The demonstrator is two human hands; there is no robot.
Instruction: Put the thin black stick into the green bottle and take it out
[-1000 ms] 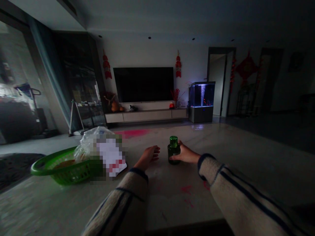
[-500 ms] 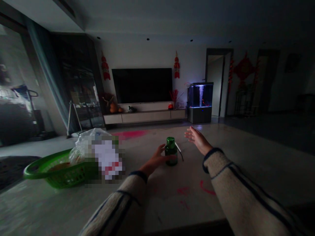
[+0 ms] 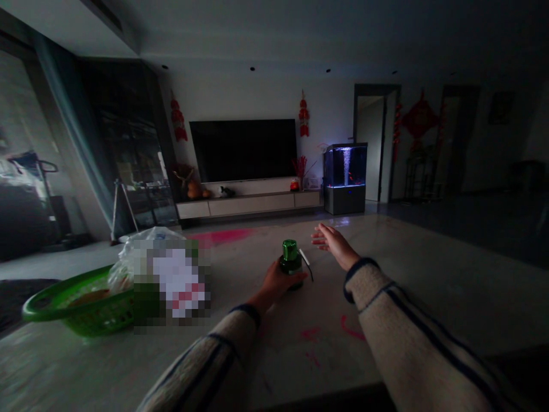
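A small green glass bottle with a shiny green cap stands upright on the pale tabletop. My left hand is wrapped round its lower left side, thumb across the front; the far fingers are hidden behind it. Just right of the bottle lies a thin white stick with a dark cord-like end; its kind is unclear. My right hand hovers to the right of both, fingers stretched out, holding nothing.
At the left sits a green plastic basket with a clear plastic bag in it. A blurred-out white and red item is beside it. Pink stains mark the tabletop. A television and a lit fish tank stand beyond.
My left hand has closed in on the green bottle and now grips it. My right hand stays open beside it. The whole view has shifted slightly.
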